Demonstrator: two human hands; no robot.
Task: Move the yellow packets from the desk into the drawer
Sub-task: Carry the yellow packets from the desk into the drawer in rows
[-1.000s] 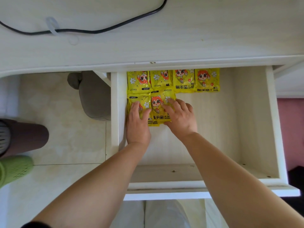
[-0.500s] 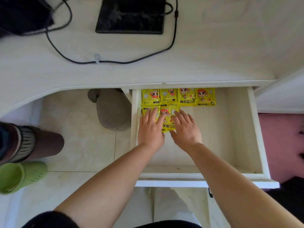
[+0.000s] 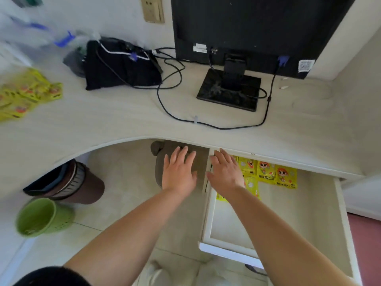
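wall (image 3: 115,15): white, socket plate (image 3: 152,9) far beyond fingertips (image 3: 183,151) | floor (image 3: 123,182): pale tiles beneath them | desk (image 3: 103,120): whitish curved top just ahead | light: soft, even

The left hand (image 3: 179,174) and right hand (image 3: 225,174) are bare, the forearms (image 3: 123,230) too, with a black sleeve (image 3: 49,277) at lower left.

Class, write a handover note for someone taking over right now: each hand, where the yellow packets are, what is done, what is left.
Left hand: open, empty, outside the drawer, to its left.
Right hand: open, empty, over the drawer's rear left corner.
Done: several packets in the drawer lie flat at the rear.
Left: a blurred pile of packets on the desk, far left; move them in.
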